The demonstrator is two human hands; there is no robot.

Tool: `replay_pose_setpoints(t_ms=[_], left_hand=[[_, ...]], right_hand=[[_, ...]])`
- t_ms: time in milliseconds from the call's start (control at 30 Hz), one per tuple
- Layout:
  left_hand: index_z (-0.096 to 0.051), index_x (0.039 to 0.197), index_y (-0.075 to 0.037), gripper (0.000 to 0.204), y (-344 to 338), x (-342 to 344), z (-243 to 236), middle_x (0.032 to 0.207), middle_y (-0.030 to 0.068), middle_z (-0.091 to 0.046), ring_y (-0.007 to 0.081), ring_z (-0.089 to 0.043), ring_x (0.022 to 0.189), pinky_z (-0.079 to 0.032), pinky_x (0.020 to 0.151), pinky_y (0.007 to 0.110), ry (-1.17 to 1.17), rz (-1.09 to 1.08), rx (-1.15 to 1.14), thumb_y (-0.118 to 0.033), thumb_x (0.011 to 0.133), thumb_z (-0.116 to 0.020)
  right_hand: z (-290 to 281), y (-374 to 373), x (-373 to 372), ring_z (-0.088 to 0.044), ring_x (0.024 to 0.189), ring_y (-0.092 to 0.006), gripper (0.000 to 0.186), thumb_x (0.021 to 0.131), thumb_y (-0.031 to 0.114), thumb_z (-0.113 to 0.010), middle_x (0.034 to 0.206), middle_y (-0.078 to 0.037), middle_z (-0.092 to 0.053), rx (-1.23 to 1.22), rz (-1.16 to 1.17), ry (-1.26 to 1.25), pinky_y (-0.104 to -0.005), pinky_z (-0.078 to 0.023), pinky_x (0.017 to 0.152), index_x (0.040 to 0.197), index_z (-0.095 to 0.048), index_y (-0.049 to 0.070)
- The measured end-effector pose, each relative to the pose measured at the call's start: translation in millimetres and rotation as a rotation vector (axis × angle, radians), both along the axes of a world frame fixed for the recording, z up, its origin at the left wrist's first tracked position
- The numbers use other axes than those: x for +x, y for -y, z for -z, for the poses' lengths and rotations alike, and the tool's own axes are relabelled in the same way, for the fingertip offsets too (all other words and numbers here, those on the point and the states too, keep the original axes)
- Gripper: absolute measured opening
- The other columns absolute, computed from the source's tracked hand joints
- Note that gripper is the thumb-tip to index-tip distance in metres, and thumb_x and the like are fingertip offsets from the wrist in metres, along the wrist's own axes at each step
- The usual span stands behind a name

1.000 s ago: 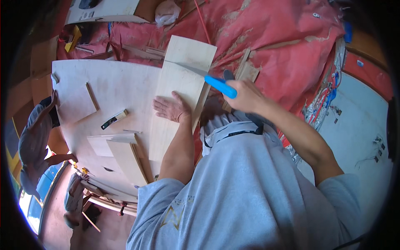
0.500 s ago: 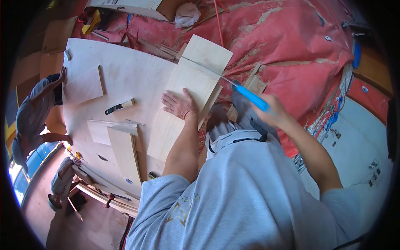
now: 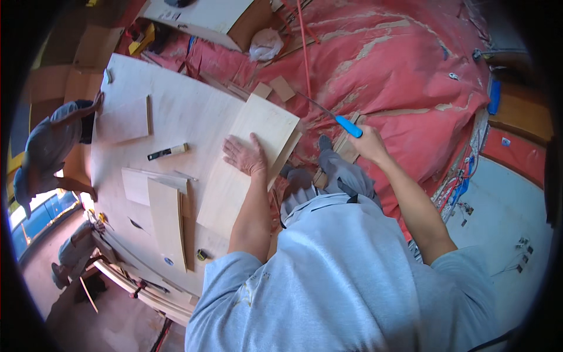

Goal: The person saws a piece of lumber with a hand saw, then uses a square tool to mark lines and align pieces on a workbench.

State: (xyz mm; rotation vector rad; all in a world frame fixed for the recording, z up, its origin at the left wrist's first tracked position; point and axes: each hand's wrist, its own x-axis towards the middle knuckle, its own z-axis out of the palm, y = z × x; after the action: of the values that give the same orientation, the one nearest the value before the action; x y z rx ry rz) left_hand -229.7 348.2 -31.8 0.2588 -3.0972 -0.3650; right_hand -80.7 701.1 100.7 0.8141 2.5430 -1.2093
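Note:
My left hand [image 3: 245,155] lies flat with its fingers spread on a long pale wooden board [image 3: 220,196], which rests on the white worktable and reaches past its edge. In my closed right hand [image 3: 370,144] is the blue handle of a hand saw [image 3: 348,126]. Its thin blade points up and left, apart from the board's end and over the red sheet. A small square offcut [image 3: 282,88] shows beyond the board's far end. Under the board, part of another board [image 3: 287,149] sticks out.
On the worktable [image 3: 170,105] lie a black-and-tan tool [image 3: 168,151], a stack of boards [image 3: 166,217], a thin panel [image 3: 124,120] and a tape measure [image 3: 202,254]. Two people [image 3: 50,138] are at its left side. A wrinkled red sheet [image 3: 399,76] covers the floor; a white cabinet [image 3: 199,14] stands beyond.
The board's end piece has come off, and the board is shorter. My right hand has drawn the saw off the board. My left hand stays flat on the board.

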Motion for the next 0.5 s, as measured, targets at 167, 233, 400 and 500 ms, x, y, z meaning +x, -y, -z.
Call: replay_pose_setpoints(t_ms=[167, 233, 400, 500], left_hand=[[-0.039, 0.167, -0.001, 0.099, 11, -3, -33, 0.177, 0.0216, -0.034, 0.039, -0.026, 0.166, -0.02, 0.132, 0.061, 0.095, 0.076, 0.017, -0.071, 0.101, -0.061], [-0.038, 0.167, 0.0, 0.1, 33, -3, -45, 0.176, 0.0249, -0.033, 0.0405, -0.027, 0.165, -0.026, 0.129, 0.064, 0.134, 0.218, 0.176, -0.066, 0.098, -0.069], [-0.024, 0.174, -0.01, 0.12, 72, 42, -81, 0.182, 0.0229, -0.017, 0.0417, -0.019, 0.168, -0.028, 0.126, 0.071, 0.424, 0.352, -0.035, -0.071, 0.087, -0.08], [-0.018, 0.177, -0.014, 0.126, 90, 76, -90, 0.184, 0.021, -0.012, 0.0431, -0.014, 0.169, -0.027, 0.124, 0.075, 0.54, 0.349, -0.156, -0.074, 0.085, -0.081]], right_hand=[[9, -9, 85, -0.068, 0.062, -0.0243, 0.037, 0.098, 0.036, -0.08, 0.072, -0.011, -0.067, -0.068, 0.221, -0.198, -0.0433, -0.048, 0.059, 0.089, -0.07, 0.001], [8, -14, 110, -0.067, 0.063, -0.0219, 0.043, 0.1, 0.044, -0.077, 0.074, -0.008, -0.068, -0.233, 0.315, -0.051, -0.0408, -0.05, 0.058, 0.1, -0.072, 0.001], [-8, -35, 119, -0.053, 0.049, -0.0045, 0.06, 0.106, 0.064, -0.062, 0.068, 0.003, -0.058, -0.762, 0.783, 0.1, -0.0231, -0.038, 0.043, 0.103, -0.069, 0.005], [-3, -48, 97, -0.053, 0.048, -0.0056, 0.054, 0.107, 0.06, -0.063, 0.068, 0.002, -0.059, -0.778, 0.725, 0.104, -0.0249, -0.039, 0.042, 0.099, -0.068, 0.007]])
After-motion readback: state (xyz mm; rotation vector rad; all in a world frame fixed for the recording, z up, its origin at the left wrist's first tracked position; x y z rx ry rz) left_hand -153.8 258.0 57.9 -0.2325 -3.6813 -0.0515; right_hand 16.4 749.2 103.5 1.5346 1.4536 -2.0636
